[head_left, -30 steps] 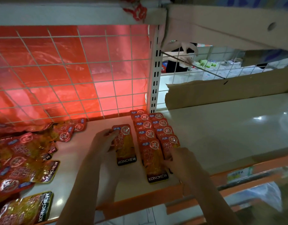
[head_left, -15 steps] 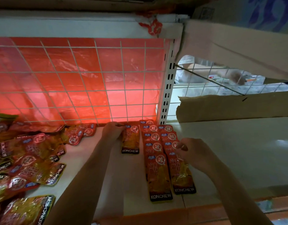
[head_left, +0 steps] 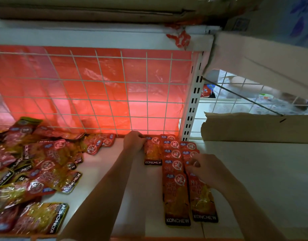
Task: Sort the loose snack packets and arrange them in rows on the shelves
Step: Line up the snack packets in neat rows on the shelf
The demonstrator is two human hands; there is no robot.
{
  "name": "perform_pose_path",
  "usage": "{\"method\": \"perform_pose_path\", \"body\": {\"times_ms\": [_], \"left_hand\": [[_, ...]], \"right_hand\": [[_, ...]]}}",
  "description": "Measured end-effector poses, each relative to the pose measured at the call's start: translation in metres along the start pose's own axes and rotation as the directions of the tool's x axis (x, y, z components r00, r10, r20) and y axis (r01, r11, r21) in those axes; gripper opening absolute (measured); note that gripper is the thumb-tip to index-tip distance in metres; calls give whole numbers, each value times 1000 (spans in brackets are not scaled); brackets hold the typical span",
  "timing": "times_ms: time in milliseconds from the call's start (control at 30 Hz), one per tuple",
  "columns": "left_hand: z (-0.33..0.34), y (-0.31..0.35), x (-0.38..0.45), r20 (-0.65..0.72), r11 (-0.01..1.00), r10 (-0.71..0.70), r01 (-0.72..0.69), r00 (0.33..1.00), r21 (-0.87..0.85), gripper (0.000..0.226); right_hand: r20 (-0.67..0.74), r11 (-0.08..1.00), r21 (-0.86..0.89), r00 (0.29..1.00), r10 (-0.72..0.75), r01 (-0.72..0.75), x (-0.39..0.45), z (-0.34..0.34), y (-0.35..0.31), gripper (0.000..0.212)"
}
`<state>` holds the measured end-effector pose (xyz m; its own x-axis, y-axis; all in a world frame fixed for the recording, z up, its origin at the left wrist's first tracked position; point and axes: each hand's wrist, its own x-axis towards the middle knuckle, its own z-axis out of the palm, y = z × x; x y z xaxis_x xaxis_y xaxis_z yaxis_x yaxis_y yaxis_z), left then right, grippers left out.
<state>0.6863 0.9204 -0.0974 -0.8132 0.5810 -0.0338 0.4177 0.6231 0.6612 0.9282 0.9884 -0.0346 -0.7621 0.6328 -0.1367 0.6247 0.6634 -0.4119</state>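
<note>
Against the shelf's back grid, the left hand (head_left: 134, 142) pinches a lone packet (head_left: 152, 152), long axis front-to-back; right hand (head_left: 204, 168), fingers curled, pinches the neighbouring rows (head_left: 179, 171).

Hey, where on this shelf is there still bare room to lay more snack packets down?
Bare shelf stretches right of the two overlapped rows, below the cardboard strip. A narrower strip lies between the loose pile and the left forearm, in front of the single packet the left hand holds at the mesh. The left end is crowded.
</note>
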Motion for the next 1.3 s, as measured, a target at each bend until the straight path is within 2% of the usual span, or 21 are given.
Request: {"method": "perform_pose_path", "body": {"times_ms": [200, 400, 500, 600, 700, 767, 833, 933, 1000, 1133, 1233, 1300], "left_hand": [[-37, -36, -16, -96, 984, 75, -58, 993, 170, 26], [-92, -94, -39, -165, 924, 200, -129, 966, 359, 29], [-120, -116, -45, -196, 875, 171, -58, 966, 480, 32], [-147, -143, -51, -247, 858, 99, 43, 964, 513, 37], [-167, -168, -53, -240, 848, 53, 83, 969, 524, 66], [-179, -175, -51, -203, 842, -20, 126, 979, 525, 60], [-188, -178, -47, -146, 844, -46, 117, 988, 524, 55], [-197, -178, -41, -61, 850, -96, 114, 993, 515, 74], [-199, -178, -39, -11, 848, -131, 118, 991, 516, 71], [-199, -174, -41, 12, 888, -171, 149, 985, 434, 74], [-199, -174, -42, -26, 916, -129, 129, 991, 379, 70], [-201, -176, -43, -48, 944, -96, 106, 994, 312, 60]], "right_hand": [[-52, 993, 6, 992, -117, 118, 11, 14, -31, 22], [67, 955, -1, 953, -295, 296, 53, 57, -105, 39], [89, 940, 17, 936, -340, 340, 79, 85, -137, 45], [117, 938, -1, 932, -343, 346, 99, 110, -169, 50], [59, 924, 68, 923, -379, 375, 121, 133, -196, 49], [-8, 930, 99, 935, -354, 353, 134, 142, -212, 44], [-14, 960, 47, 961, -276, 276, 140, 146, -224, 46], [-5, 977, -21, 977, -212, 212, 149, 150, -234, 55], [6, 983, -24, 983, -181, 181, 154, 152, -236, 57], [91, 991, 65, 988, -122, 117, 153, 151, -239, 68], [112, 986, 129, 987, -117, 102, 147, 151, -241, 60], [106, 968, 232, 987, -120, 93, 145, 152, -238, 58]]}}
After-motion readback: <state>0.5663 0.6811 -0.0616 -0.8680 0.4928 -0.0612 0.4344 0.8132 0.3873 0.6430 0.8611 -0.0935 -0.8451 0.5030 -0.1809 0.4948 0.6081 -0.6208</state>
